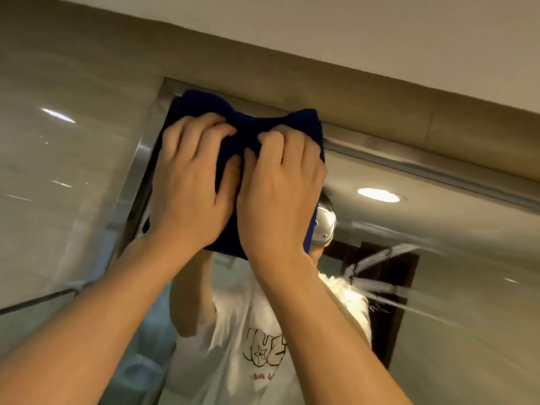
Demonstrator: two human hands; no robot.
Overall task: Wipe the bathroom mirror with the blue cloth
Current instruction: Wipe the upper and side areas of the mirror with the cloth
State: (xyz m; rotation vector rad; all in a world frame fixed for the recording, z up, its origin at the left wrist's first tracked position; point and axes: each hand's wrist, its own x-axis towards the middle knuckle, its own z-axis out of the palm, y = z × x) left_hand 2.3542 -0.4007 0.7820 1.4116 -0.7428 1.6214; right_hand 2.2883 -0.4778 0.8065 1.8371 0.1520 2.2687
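Note:
The dark blue cloth [248, 124] is pressed flat against the top left corner of the bathroom mirror [438, 258], just under its metal frame. My left hand [193, 182] and my right hand [280, 188] lie side by side on the cloth. The fingers of both are curled into the fabric and bunch it up between them. Most of the cloth's lower part is hidden behind my hands. The mirror reflects a person in a white printed T-shirt with both arms raised.
A silver metal frame [423, 162] runs along the mirror's top and left side. Glossy beige wall tiles [58, 141] lie to the left, and a beige ledge and white ceiling [380, 39] above. The mirror reflects a ceiling lamp [378, 195] and a dark doorway [394, 287].

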